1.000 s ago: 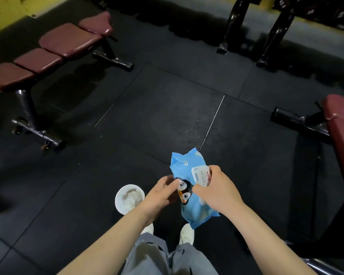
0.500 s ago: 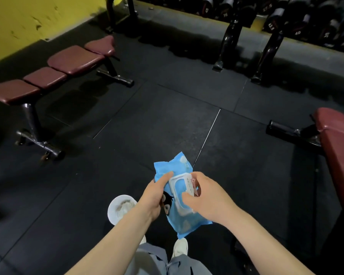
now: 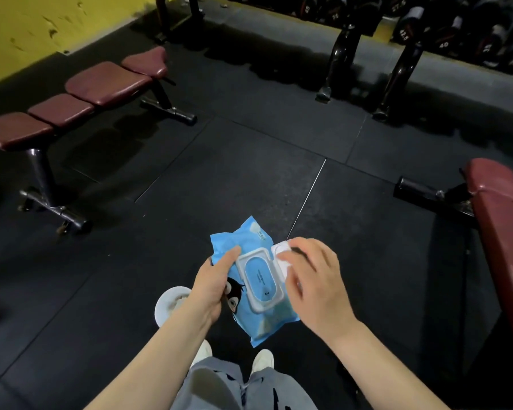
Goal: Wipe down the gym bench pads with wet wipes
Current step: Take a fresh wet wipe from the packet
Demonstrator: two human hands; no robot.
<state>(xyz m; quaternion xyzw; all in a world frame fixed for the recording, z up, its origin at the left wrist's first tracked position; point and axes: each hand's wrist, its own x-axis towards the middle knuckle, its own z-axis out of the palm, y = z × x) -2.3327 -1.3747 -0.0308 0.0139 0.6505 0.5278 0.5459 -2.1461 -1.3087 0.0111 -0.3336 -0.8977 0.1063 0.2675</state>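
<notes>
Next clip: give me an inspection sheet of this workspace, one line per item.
Surface: black rubber floor, seams visible.
Job's things: blue wet wipe pack, white lid flipped open; maroon bench far left, another bench at right.
Clutter: white bowl on floor by feet.
Hands: left hand holds pack; right hand at lid.
Cables: nothing seen.
Surroundings: yellow wall, dumbbell rack.

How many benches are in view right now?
2. One maroon bench stands at far left, its four pads in a row. A second bench is at the right edge, only partly in frame. Others may lie outside the view.
</notes>
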